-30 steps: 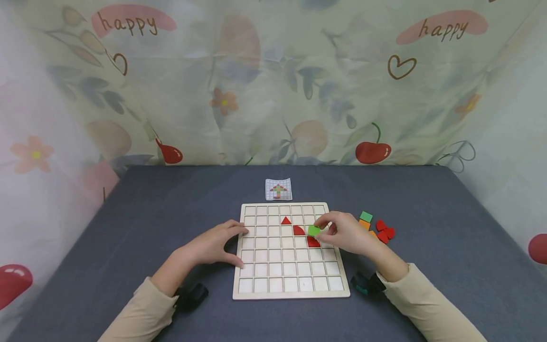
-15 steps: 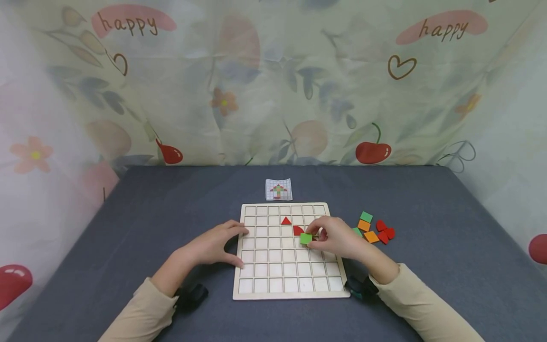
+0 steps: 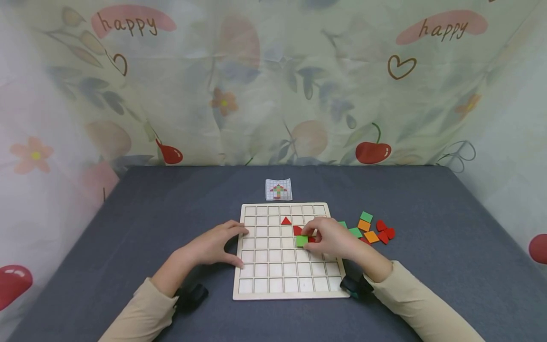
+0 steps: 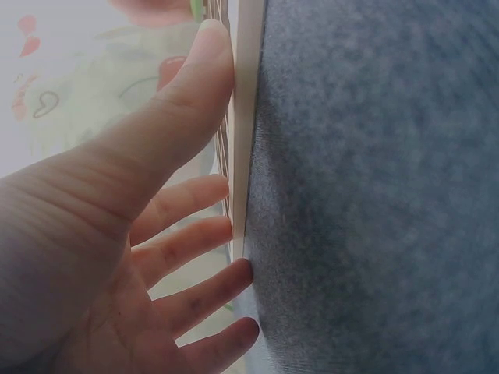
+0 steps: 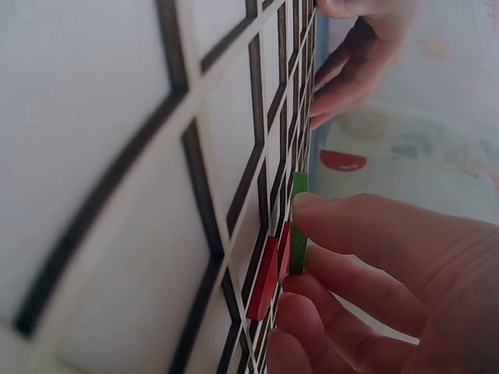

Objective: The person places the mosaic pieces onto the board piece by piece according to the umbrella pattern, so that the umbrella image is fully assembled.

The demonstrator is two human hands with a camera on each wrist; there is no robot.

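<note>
A wooden grid board lies on the table, with a red triangle tile and a red tile with a curved side in its cells. My right hand pinches a green square tile by its right side, just over the middle of the grid. In the right wrist view the green tile stands edge-on between thumb and fingers, beside a red tile in a cell. My left hand touches the board's left edge with thumb and fingers spread, as the left wrist view also shows.
Loose green, orange and red tiles lie right of the board, partly behind the right forearm. A small card with a coloured grid picture lies beyond the board. A patterned curtain hangs at the table's far edge.
My right hand has carried the green tile left and slightly nearer over the board. More loose tiles show behind the right hand. The left hand has stayed in place.
</note>
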